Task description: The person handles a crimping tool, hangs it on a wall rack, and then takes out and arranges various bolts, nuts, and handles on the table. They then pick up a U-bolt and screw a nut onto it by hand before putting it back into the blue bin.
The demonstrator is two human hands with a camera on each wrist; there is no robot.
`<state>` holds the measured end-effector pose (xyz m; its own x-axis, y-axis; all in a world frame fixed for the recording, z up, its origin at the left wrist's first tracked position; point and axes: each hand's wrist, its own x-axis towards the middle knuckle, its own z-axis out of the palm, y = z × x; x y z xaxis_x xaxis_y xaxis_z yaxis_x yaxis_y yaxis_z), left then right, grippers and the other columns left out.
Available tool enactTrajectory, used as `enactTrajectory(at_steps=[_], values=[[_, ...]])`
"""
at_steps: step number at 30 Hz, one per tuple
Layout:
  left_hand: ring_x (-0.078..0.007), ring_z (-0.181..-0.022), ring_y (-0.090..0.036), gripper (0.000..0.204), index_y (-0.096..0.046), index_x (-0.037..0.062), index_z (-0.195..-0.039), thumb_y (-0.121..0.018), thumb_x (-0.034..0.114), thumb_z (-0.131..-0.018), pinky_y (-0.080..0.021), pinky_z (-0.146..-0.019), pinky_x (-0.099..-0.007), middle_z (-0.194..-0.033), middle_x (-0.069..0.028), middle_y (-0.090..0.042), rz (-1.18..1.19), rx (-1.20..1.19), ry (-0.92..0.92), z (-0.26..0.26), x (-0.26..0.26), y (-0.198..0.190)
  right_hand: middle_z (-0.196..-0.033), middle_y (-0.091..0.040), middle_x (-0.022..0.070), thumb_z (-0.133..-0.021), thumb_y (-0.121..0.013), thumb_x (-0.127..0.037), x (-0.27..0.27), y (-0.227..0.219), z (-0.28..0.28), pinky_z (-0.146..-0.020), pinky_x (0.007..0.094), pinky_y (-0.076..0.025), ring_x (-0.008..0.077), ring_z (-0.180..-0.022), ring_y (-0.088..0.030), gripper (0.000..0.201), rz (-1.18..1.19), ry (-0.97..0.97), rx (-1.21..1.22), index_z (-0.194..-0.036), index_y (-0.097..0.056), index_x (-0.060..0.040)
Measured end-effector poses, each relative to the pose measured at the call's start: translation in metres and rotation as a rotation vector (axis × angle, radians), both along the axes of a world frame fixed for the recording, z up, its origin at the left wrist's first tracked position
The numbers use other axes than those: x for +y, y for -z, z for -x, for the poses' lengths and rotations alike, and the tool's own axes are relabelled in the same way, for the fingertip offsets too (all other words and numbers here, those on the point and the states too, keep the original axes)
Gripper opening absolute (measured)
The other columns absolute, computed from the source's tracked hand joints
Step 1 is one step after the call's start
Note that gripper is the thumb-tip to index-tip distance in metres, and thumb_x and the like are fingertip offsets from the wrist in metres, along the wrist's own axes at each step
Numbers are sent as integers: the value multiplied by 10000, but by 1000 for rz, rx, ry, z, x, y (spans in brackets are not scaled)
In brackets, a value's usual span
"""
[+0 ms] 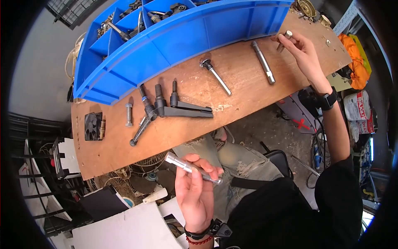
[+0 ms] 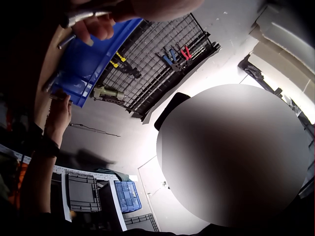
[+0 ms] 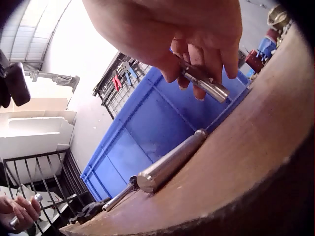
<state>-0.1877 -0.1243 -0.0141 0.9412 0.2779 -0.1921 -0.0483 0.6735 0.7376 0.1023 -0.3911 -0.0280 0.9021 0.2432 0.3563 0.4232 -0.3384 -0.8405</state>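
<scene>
My left hand (image 1: 195, 195) grips a shiny metal rod (image 1: 186, 166) in front of the table's near edge, thumb across it. The right hand (image 1: 302, 52) pinches a short metal cylinder (image 1: 285, 40) above the table's right part; in the right wrist view this cylinder (image 3: 206, 84) juts from beneath the fingers. Just left of that hand, a thick metal rod (image 1: 263, 62) lies on the wood. Farther left lies a thin rod with a dark head (image 1: 217, 77). Black clamping levers (image 1: 182, 110), a bolt (image 1: 129, 115) and a small black fan (image 1: 93, 126) are on the left part.
A blue compartment bin (image 1: 145, 54) with metal parts stands along the table's back. The wooden table (image 1: 107, 157) has a near edge above the person's legs. Brass-coloured parts (image 1: 306, 9) sit at the back right corner. Fan guards (image 1: 120, 182) are below the table.
</scene>
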Motion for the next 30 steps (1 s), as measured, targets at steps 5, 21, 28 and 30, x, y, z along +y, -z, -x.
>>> enactTrajectory(at_steps=[5,21,28,30], values=[[-173,-859,-519,307,-438,15,-1307,-494,150,-1036,-428,-909,-415,-1002,-83,-549,-22,52,-39,1,0,-1,-906,-688,-2,-1004,-626,-242,1,9,-2,-743,226,-439,49,-819,-576,274,-41,28,109,-1085,-684,14],[-176,-867,-528,291,-462,13,-1298,-491,140,-1037,-430,-917,-412,-1006,-86,-548,-1,64,-58,5,2,6,-989,-696,83,-986,-610,-171,3,8,1,-779,289,-499,139,-891,-637,237,73,55,47,-1118,-650,22],[-179,-868,-529,289,-470,12,-1295,-492,137,-1036,-432,-914,-407,-1009,-88,-547,1,68,-80,8,5,8,-956,-647,131,-941,-642,-301,6,15,21,-769,378,-487,270,-857,-608,303,454,230,-220,-1047,-636,-18],[-179,-868,-529,288,-469,12,-1295,-493,134,-1035,-433,-912,-405,-1011,-89,-547,1,69,-89,9,5,9,-920,-630,155,-898,-666,-407,9,-7,42,-770,426,-484,335,-855,-599,415,682,358,-273,-957,-609,1]])
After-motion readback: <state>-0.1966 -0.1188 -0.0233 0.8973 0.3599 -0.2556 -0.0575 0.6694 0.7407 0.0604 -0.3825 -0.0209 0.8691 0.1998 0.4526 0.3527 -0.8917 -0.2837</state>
